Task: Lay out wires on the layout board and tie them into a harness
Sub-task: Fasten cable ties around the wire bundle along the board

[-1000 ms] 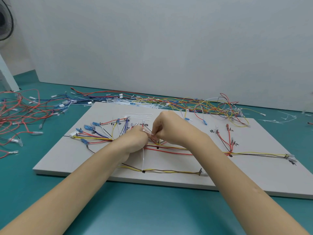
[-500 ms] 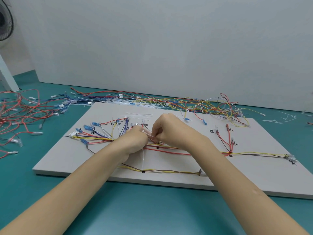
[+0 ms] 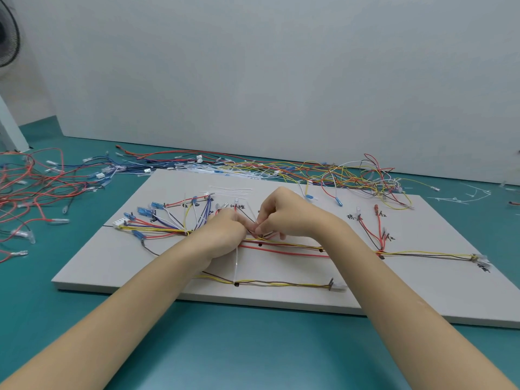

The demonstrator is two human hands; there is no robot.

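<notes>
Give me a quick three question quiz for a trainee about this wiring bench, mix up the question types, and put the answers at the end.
1. True or false: the layout board lies flat on the green table.
2. Multiple choice: where do the left hand and right hand meet? A) over the loose wire pile behind the board; B) at the wire bundle near the board's middle; C) at the white connector on the board's left.
3. Fill in: the thin strip hanging below the left hand is a white ____.

Key
1. True.
2. B; both hands pinch there.
3. Cable tie, as best the view shows.
</notes>
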